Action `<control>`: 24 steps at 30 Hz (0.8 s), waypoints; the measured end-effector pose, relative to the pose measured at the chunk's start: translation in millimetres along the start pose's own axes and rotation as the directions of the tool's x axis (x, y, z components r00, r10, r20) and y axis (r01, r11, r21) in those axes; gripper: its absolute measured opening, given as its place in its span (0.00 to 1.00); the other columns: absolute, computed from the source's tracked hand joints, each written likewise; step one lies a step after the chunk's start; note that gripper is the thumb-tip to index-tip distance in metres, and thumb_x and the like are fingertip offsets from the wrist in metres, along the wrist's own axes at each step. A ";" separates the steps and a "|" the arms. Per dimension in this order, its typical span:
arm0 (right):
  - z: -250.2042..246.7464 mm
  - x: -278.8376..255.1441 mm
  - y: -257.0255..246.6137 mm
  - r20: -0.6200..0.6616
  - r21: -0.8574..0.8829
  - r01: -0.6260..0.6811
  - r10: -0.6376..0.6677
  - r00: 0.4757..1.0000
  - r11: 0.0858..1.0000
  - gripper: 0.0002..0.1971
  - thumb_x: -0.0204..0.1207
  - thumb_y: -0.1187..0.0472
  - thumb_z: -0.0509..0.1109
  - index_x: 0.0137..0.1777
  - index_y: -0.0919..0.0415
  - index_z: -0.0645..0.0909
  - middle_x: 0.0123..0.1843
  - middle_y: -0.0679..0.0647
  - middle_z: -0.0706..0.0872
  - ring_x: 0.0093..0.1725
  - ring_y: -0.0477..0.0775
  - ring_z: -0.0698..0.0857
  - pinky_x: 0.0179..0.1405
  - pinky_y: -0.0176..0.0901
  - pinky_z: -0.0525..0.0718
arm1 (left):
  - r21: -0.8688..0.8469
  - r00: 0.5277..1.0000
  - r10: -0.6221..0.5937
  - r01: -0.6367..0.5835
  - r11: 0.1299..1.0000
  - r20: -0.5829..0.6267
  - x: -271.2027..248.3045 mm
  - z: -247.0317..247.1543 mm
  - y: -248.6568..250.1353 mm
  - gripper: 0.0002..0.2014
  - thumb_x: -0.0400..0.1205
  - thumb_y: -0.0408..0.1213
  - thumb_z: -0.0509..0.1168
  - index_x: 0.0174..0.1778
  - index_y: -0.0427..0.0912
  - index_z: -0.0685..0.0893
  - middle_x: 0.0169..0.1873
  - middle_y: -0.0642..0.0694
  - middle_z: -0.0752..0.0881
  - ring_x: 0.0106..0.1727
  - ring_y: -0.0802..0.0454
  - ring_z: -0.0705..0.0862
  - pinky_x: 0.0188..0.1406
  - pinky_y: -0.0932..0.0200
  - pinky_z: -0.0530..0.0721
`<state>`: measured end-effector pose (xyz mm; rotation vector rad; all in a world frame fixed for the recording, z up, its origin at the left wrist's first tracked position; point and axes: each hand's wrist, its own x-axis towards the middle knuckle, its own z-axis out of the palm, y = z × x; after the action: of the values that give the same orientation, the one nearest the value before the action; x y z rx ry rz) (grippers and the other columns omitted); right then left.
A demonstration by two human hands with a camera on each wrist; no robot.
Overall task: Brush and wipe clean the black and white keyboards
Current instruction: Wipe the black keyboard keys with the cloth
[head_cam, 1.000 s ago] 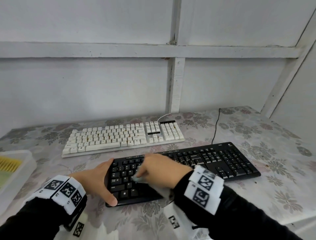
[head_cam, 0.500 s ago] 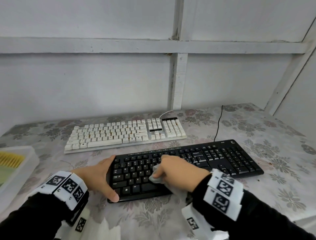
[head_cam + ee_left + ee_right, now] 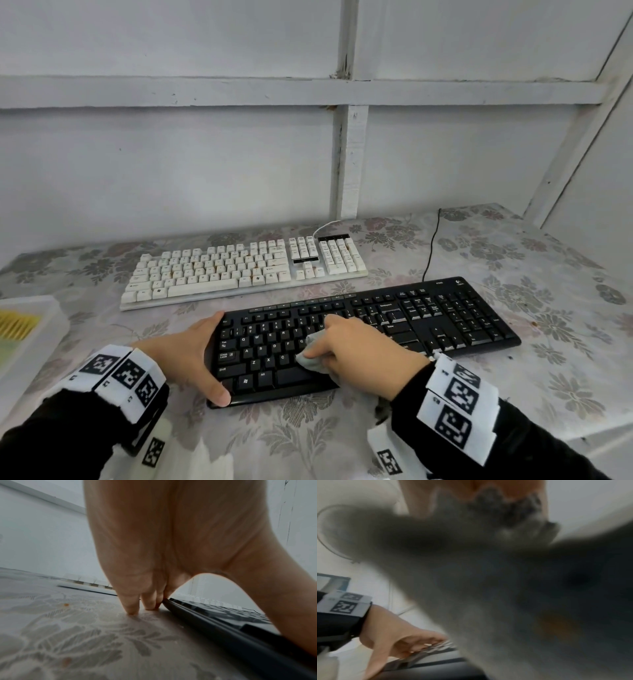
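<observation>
The black keyboard (image 3: 445, 318) lies near the table's front, the white keyboard (image 3: 239, 270) behind it. My right hand (image 3: 356, 346) grips a bunched grey cloth (image 3: 310, 359) and presses it on the black keyboard's letter keys. In the right wrist view the cloth (image 3: 488, 574) is a blur that fills most of the picture. My left hand (image 3: 191, 353) rests against the black keyboard's left end, thumb on the front corner, fingertips (image 3: 132, 609) straight down on the tablecloth beside the keyboard's edge (image 3: 214, 628).
A white plastic tray (image 3: 30, 329) with a yellow brush (image 3: 19, 323) in it stands at the left edge. A black cable (image 3: 432, 246) and a white cable (image 3: 327, 226) run to the wall. The table's right edge drops off at the lower right.
My right hand with the cloth has slid right along the black keyboard's keys. The left hand has stayed at the keyboard's left end.
</observation>
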<state>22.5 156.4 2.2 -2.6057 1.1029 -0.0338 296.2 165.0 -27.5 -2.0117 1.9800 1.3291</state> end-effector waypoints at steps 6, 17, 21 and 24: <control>-11.4 -31.7 37.3 -0.076 0.023 -0.058 0.060 0.995 0.998 0.10 0.80 0.63 0.63 0.53 0.64 0.85 0.34 0.45 0.61 0.31 0.41 0.65 0.36 0.23 0.66 | -0.007 1.000 -0.005 0.005 1.000 0.007 0.5 -0.1 -0.4 0.78 0.46 0.61 0.83 0.81 0.52 0.33 0.81 0.57 0.48 0.81 0.55 0.52 0.81 0.47 0.55; -42.1 -61.0 98.9 -0.008 -0.058 -0.318 0.318 0.948 0.946 0.12 0.81 0.61 0.64 0.57 0.53 0.87 0.35 0.38 0.66 0.40 0.37 0.70 0.37 0.25 0.70 | 0.005 0.999 -0.030 0.030 1.000 0.011 0.1 -0.9 1.1 0.79 0.44 0.62 0.83 0.80 0.52 0.33 0.82 0.55 0.46 0.82 0.54 0.50 0.81 0.47 0.54; -33.2 -33.2 45.1 -0.024 0.031 -0.088 0.088 0.996 0.996 0.12 0.82 0.53 0.63 0.49 0.56 0.87 0.39 0.38 0.64 0.39 0.32 0.67 0.38 0.21 0.64 | 0.014 0.999 -0.034 0.034 0.999 0.020 -1.3 -1.1 3.8 0.80 0.44 0.63 0.83 0.80 0.52 0.32 0.82 0.54 0.44 0.82 0.53 0.48 0.82 0.47 0.53; -13.6 -7.6 10.6 -0.023 0.050 0.033 -0.031 0.999 0.998 0.09 0.80 0.61 0.62 0.47 0.59 0.84 0.38 0.45 0.63 0.38 0.46 0.70 0.35 0.28 0.61 | 0.002 0.999 -0.035 0.035 0.999 0.024 -3.4 -1.1 7.1 0.81 0.42 0.63 0.82 0.80 0.50 0.32 0.81 0.53 0.45 0.82 0.53 0.48 0.82 0.49 0.52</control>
<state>7.8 151.1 12.8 -2.5844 1.0541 -0.0963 291.5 165.7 -21.2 -2.0103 1.9258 1.3383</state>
